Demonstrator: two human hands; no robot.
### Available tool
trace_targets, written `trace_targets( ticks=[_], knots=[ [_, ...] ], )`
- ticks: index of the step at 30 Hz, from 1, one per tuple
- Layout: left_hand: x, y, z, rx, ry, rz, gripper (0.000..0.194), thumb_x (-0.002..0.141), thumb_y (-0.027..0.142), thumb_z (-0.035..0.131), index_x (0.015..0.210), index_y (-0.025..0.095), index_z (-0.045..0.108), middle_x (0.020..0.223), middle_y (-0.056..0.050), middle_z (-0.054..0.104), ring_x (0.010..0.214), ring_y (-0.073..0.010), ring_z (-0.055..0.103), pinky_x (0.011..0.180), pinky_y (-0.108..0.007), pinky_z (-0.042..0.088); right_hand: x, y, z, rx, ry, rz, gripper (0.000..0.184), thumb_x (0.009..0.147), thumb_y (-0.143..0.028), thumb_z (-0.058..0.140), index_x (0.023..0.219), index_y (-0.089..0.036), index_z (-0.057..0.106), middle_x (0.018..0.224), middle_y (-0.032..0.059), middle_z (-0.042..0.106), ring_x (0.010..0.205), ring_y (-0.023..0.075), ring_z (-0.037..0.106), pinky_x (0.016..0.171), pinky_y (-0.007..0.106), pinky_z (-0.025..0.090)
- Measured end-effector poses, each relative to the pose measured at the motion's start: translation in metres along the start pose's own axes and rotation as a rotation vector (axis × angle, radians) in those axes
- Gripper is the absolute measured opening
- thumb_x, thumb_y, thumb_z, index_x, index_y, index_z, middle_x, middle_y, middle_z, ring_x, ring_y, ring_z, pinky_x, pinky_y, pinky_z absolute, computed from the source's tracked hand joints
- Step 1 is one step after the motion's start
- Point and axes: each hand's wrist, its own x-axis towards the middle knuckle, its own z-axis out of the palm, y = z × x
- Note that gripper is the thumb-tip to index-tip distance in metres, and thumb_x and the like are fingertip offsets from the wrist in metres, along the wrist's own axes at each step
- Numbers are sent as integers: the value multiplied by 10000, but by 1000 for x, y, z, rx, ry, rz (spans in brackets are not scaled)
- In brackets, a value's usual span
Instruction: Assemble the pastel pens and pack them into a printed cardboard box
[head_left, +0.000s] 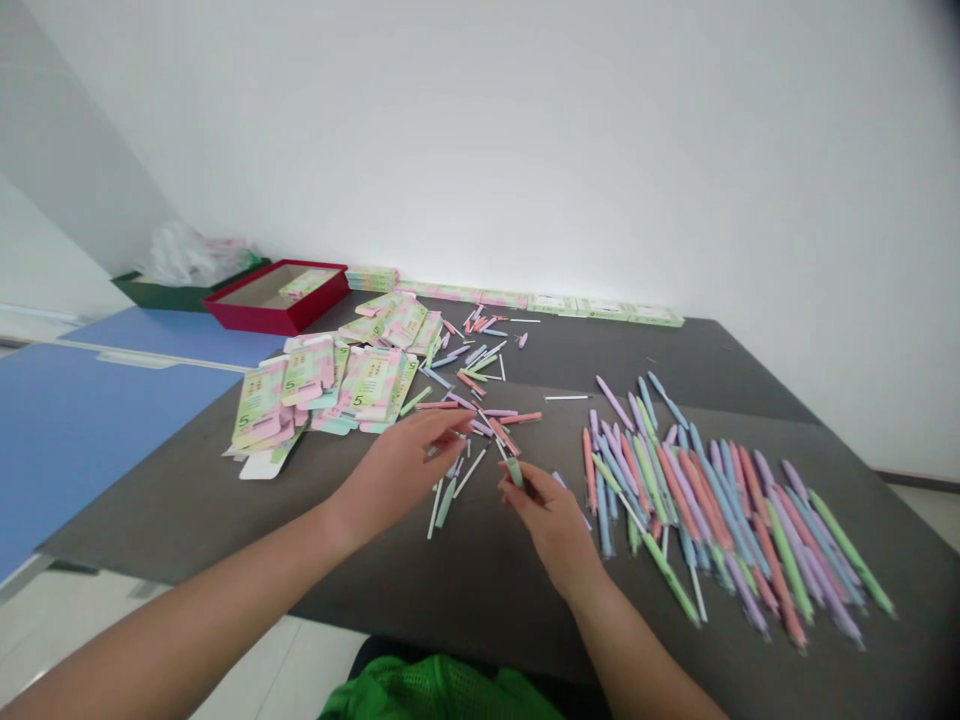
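Note:
My right hand (pixel 551 520) is closed around a short pale green pen barrel (pixel 514 471), tilted up to the left. A thin white pen refill (pixel 493 436) runs from the barrel's top end toward my left hand (pixel 405 465). The fingers of my left hand are bent together at the refill's far end; its thumb is partly hidden. Beneath and beyond both hands lie loose pen parts: coloured barrels, a green barrel (pixel 446 502) and white refills (pixel 470 473). To the right of my right hand, a large pile of pastel pens (pixel 697 490) is spread out.
Printed cartons (pixel 375 385) lie in heaps on the left of the dark table (pixel 360 590). A red box lid (pixel 262 318) and a green tray (pixel 169 295) with a plastic bag (pixel 191 255) stand behind. Flat packs (pixel 589 308) line the wall. A blue table (pixel 127 410) adjoins at left.

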Motion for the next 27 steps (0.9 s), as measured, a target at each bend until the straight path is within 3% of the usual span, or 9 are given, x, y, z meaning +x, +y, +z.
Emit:
trace_targets(
  ticks=[3,6,13,16,21,27],
  knots=[
    [5,-21,-8,54,29,-134,354,840,324,464,1151,226,604,941,-42,670,794,-189,601,697,-267,432,0,3,1,122,76,62,268,801,-325,577,1030,-205,646,813,11,632,722,167,581,722,321,461],
    [4,-39,-7,143,-22,-228,273,817,331,479,960,210,678,820,-36,677,724,-198,598,642,-269,398,0,6,1,149,120,70,275,805,-339,573,1036,-202,633,822,11,626,722,161,571,723,324,454],
    [-27,-49,35,240,-208,-279,216,804,335,502,722,191,641,745,-54,654,697,-196,595,606,-270,359,-1,8,1,133,144,70,292,815,-353,566,1051,-192,624,821,15,629,698,154,558,712,318,434],
    [-33,-51,45,266,-203,-269,234,817,349,486,720,188,625,738,-56,643,676,-191,585,607,-275,353,-1,9,1,137,148,75,291,818,-354,565,1056,-197,618,819,10,627,699,150,553,714,315,425],
    [-19,-62,32,310,-118,-312,232,830,331,448,815,187,629,822,-67,650,748,-197,585,627,-274,362,-1,12,1,149,188,79,310,809,-363,567,1058,-185,616,801,17,617,684,154,542,697,321,423],
    [-18,-57,33,300,-169,-328,211,816,310,477,795,182,644,807,-66,657,767,-200,596,652,-281,381,-1,11,1,173,177,85,292,811,-360,565,1039,-187,621,784,15,617,674,153,544,685,317,426]
  ],
)
